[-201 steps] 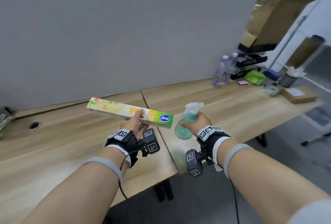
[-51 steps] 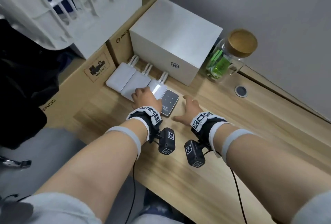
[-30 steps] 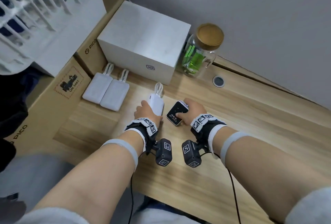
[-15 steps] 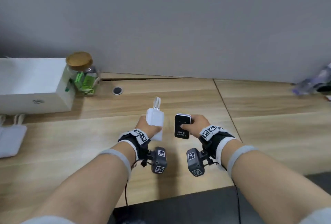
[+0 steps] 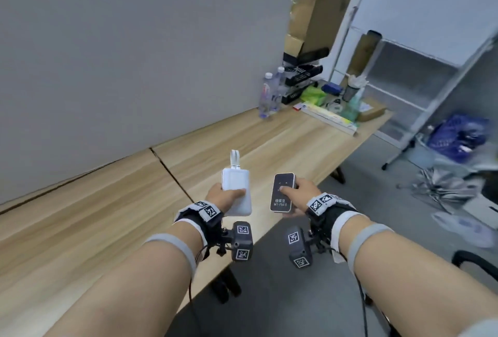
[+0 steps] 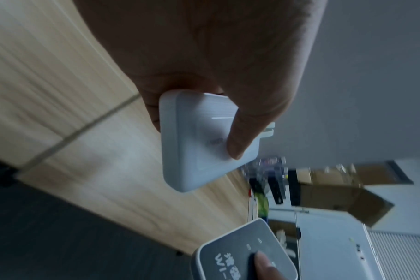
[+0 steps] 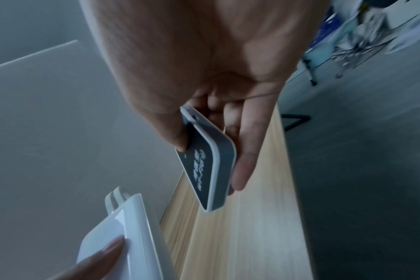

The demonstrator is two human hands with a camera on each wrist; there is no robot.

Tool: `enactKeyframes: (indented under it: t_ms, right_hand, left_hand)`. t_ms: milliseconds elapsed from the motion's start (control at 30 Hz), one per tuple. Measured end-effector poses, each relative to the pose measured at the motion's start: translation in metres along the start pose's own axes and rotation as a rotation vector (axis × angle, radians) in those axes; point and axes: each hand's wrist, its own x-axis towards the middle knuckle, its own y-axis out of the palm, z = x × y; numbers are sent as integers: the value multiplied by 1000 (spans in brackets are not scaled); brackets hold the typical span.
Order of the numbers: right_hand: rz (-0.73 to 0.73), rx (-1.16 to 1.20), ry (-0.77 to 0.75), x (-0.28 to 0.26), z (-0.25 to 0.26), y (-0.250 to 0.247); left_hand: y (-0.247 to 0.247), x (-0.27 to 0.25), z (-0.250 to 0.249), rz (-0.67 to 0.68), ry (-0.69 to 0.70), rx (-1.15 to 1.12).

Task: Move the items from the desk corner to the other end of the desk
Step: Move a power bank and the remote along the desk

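Left hand [image 5: 221,196] pinches white power bank [image 5: 236,193], thumb on top. Right hand [image 5: 299,196] pinches dark Wi-Fi device [image 5: 282,192]. Both above wooden desk [image 5: 80,218].

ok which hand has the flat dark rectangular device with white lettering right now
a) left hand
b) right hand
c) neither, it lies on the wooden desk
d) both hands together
b: the right hand grips the flat dark rectangular device with white lettering, thumb on its face and fingers behind it, in the air over the front edge of the wooden desk; the left hand holds a white rounded power bank with a loop strap.
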Motion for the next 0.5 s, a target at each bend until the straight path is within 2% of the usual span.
enactKeyframes:
  t_ms: [133,233,333,500]
  right_hand:
    - [-89,124,98,24,-23,-57]
    - [-117,125,137,46,-37,-92]
    - [-140,22,159,82,-42,-129]
    - [-149,-199,175,171,-25,-183]
  left_hand:
    - [64,41,-16,87,-15,45]
    - [107,87,-23,91,-40,58]
    - [154,146,-24,107,-86,26]
    - [218,219,-49,130,-186,-72]
